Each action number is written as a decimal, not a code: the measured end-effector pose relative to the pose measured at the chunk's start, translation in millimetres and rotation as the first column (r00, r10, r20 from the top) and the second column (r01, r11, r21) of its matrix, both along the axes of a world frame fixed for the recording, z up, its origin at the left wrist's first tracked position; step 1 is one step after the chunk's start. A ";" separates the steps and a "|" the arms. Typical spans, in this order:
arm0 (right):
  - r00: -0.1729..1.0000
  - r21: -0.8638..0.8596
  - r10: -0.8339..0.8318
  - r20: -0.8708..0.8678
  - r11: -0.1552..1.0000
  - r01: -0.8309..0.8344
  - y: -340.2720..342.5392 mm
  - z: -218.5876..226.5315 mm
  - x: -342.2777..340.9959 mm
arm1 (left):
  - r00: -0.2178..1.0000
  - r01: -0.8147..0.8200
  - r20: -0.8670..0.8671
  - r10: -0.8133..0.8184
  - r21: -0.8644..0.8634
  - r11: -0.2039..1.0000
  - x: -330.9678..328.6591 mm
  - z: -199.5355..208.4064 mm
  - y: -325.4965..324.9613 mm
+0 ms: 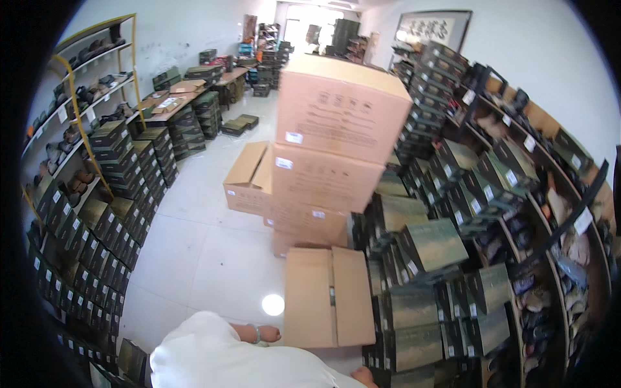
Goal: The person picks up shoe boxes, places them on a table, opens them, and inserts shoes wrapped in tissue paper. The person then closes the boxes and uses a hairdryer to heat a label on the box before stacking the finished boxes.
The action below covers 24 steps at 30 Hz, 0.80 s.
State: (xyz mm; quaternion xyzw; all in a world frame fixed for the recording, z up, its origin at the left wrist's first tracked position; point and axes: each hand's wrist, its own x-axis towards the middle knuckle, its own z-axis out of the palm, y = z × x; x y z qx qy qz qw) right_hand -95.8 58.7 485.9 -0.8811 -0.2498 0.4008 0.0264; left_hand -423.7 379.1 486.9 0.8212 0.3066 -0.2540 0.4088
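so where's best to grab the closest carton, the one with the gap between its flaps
Take the carton low on its left and near walls, probably from the near left: that side faces the white floor, while green boxes crowd its right. I'd avoid the flaps; the gap between them suggests they're unsealed.

Bright indoor daylight, far opening (pixel 297 31) blown out to white, round glare spot (pixel 273 304) on the glossy floor (pixel 187 258), stacked cartons (pixel 343 116) slightly soft, right-hand shelves (pixel 514 246) shadowed and bowed, corners black with fisheye vignetting.
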 end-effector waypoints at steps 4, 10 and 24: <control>0.987 -0.115 0.007 0.159 0.993 0.011 81.0 -1.3 -14.3 | 0.952 -0.261 0.141 0.271 -0.085 0.961 -124.1 -51.9 36.6; 0.983 -0.052 0.116 0.145 0.993 -0.109 257.6 -21.5 -123.5 | 0.833 -0.512 0.260 0.488 0.029 0.858 -312.3 -52.3 157.9; 0.903 0.275 0.406 0.144 0.860 -0.430 656.7 -24.1 -248.0 | 0.462 -0.887 0.140 0.876 0.061 0.458 -436.3 10.5 398.2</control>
